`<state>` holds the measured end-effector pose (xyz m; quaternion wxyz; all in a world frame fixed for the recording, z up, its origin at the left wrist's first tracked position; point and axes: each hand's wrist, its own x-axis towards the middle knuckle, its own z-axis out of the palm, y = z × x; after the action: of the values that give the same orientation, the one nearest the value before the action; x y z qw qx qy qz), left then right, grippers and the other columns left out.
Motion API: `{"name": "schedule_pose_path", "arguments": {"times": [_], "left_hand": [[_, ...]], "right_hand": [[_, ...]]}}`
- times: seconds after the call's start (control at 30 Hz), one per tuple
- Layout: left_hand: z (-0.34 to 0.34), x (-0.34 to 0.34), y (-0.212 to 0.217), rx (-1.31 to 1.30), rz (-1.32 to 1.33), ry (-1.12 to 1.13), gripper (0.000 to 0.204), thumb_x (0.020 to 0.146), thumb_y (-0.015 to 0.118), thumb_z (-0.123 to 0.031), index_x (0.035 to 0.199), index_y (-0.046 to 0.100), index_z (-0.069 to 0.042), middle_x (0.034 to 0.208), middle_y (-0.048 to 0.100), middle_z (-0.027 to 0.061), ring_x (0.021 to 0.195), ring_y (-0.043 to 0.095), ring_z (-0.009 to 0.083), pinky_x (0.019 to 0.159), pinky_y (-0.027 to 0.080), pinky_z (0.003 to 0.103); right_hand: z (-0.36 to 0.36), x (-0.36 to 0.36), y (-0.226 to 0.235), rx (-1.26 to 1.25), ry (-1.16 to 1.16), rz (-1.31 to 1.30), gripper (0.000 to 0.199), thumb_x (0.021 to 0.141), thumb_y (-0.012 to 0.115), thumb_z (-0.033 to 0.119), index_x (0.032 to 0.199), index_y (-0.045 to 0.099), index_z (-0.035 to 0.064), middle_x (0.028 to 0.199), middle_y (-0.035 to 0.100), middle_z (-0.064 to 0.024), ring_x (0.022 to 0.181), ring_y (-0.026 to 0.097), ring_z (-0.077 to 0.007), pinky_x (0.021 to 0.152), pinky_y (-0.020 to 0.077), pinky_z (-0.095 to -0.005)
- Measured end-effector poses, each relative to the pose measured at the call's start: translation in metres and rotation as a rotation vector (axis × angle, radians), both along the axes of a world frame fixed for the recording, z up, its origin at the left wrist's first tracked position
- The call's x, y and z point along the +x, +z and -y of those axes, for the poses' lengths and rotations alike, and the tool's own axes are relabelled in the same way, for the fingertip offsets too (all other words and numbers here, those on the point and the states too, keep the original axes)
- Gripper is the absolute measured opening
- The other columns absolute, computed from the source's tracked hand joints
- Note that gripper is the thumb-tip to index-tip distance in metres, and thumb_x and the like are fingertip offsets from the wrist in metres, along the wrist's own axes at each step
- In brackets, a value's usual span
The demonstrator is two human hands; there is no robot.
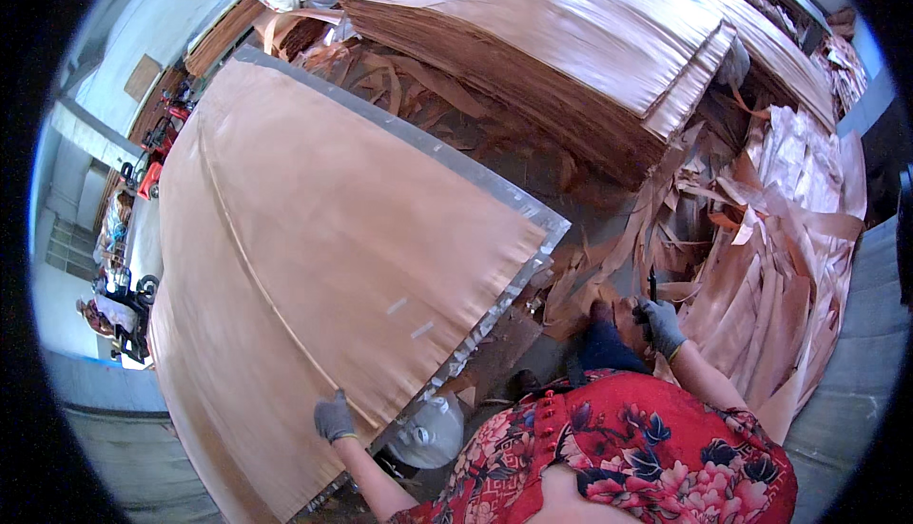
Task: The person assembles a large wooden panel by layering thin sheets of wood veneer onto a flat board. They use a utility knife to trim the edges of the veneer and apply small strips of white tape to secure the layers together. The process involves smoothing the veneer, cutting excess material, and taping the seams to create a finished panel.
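Observation:
A broad, tan wood veneer sheet [380, 229] covers the work table in front of me. A raised ridge runs lengthwise along it. My left hand [335, 417], in a grey glove, is at the near end of this ridge, with its fingers closed on the veneer. Out to the right, over the floor, my right hand [661, 325], also grey-gloved, is closed around a slim black tool [652, 284] that points upward. The tool's exact kind is too small to tell. Beside the right hand lie loose veneer strips [761, 286].
Past the table stands a tall stack of veneer sheets [542, 96]. Scraps litter the floor between stack and table. The table's grey metal edge [475, 170] shows along the far side. A clear plastic-like round object [428, 432] sits below the near edge. Vehicles [149, 180] stand far left.

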<state>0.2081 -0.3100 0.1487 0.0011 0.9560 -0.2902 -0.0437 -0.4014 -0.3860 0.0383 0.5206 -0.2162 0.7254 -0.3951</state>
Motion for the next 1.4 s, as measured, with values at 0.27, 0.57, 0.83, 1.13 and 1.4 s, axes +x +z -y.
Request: {"name": "schedule_pose_path", "arguments": {"times": [0.27, 0.57, 0.83, 1.13, 1.4], "left_hand": [[0.15, -0.186, -0.038, -0.386, 0.134, -0.403, 0.088, 0.078, 0.061, -0.038, 0.137, 0.011, 0.004, 0.139, 0.011, 0.0323, 0.131, 0.009, 0.0446, 0.108, 0.015, 0.044], [0.253, -0.294, -0.077, 0.169, 0.158, -0.256, 0.088, 0.078, 0.05, -0.049, 0.138, 0.009, 0.001, 0.138, 0.009, 0.0336, 0.13, 0.005, 0.0465, 0.104, 0.007, 0.055], [0.257, -0.296, -0.069, 0.241, 0.124, -0.244, 0.086, 0.077, 0.053, -0.043, 0.139, 0.011, 0.001, 0.139, 0.008, 0.0325, 0.129, 0.008, 0.0466, 0.105, 0.009, 0.053], [0.256, -0.299, -0.064, 0.203, 0.005, -0.212, 0.093, 0.07, 0.057, -0.037, 0.139, 0.008, 0.0, 0.141, 0.004, 0.0299, 0.131, 0.003, 0.0452, 0.106, 0.006, 0.052], [0.249, -0.299, -0.069, -0.064, -0.284, 0.058, 0.097, 0.066, 0.063, -0.04, 0.139, 0.014, 0.0, 0.141, 0.006, 0.0304, 0.13, 0.008, 0.0451, 0.106, 0.01, 0.053]], "right_hand": [[0.13, -0.073, -0.047, 0.047, 0.036, 0.051, 0.024, 0.083, 0.057, 0.029, 0.074, 0.059, 0.0065, 0.057, 0.054, -0.0022, 0.038, 0.041, -0.0102, 0.035, 0.0311, -0.0245], [0.302, -0.198, -0.012, 0.048, 0.135, 0.076, 0.017, 0.082, 0.055, 0.017, 0.084, 0.06, 0.0015, 0.069, 0.061, -0.0056, 0.054, 0.056, -0.0141, 0.049, 0.0422, -0.0247], [0.436, -0.122, -0.008, 0.003, 0.462, 0.194, 0.016, 0.083, 0.054, 0.017, 0.09, 0.058, 0.0029, 0.069, 0.058, -0.0028, 0.048, 0.046, -0.0083, 0.042, 0.0363, -0.0235], [0.573, -0.08, -0.016, 0.217, 0.744, 0.036, 0.016, 0.082, 0.06, 0.022, 0.086, 0.061, 0.0069, 0.064, 0.057, -0.0014, 0.045, 0.045, -0.0078, 0.039, 0.0336, -0.0225], [0.671, -0.03, -0.041, 0.189, 0.754, 0.031, 0.018, 0.08, 0.061, 0.022, 0.08, 0.059, 0.0046, 0.063, 0.055, -0.0014, 0.05, 0.05, -0.0125, 0.044, 0.0384, -0.028]]}}
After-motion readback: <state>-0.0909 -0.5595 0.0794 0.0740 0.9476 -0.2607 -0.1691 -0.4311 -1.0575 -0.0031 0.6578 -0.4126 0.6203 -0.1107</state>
